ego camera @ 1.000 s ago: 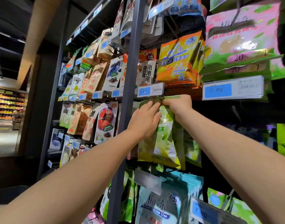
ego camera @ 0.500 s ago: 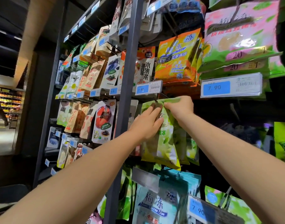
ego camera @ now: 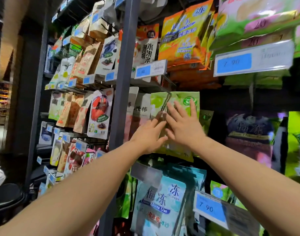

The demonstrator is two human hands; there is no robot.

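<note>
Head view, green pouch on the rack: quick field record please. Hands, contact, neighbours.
setting: shop rack of hanging snack pouches
target: green pouch, hanging from a peg
left hand: fingers straight, at the pouch's lower left, contact likely
right hand: fingers spread flat on the pouch front
grip: none, neither hand curls round anything
above: price tag, orange pouch
below: blue pouch
left of target: grey upright post

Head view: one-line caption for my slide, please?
Left hand and right hand spread flat against a green snack pouch hanging on a shop display rack.
</note>
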